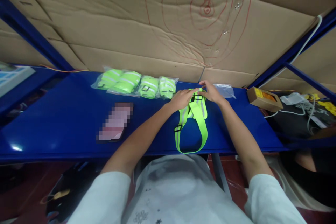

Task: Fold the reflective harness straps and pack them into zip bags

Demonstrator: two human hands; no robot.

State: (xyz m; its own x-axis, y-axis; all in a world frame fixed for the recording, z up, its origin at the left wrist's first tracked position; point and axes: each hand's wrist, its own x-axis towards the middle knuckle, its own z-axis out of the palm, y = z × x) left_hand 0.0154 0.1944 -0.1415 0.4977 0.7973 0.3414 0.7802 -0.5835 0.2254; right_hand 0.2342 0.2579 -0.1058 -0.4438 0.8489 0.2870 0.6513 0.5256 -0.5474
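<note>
On my feed, the fingers of the left hand (183,98) lie nearly straight and close together over the far end of a strap harness (201,115), while those of the right hand (212,92) are loosely bent and partly spread at its other side, one lifted; both touch it, but I cannot tell how firmly either grips. The harness is bright yellow-green webbing with a silvery grey stripe, bunched in flat layers under the hands, a black buckle (196,97) at the top and a black slider (178,128) at eight o'clock. Its loose loop spreads towards six o'clock, near the front edge of the blue table (65,122). Around it I see bagged yellow-green bundles (127,82) at ten o'clock, a pixelated flat pink item (115,122) at nine, a clear bag (226,91) at two, a small cardboard box (265,99) at three, and a cardboard wall (118,17) at twelve.
</note>
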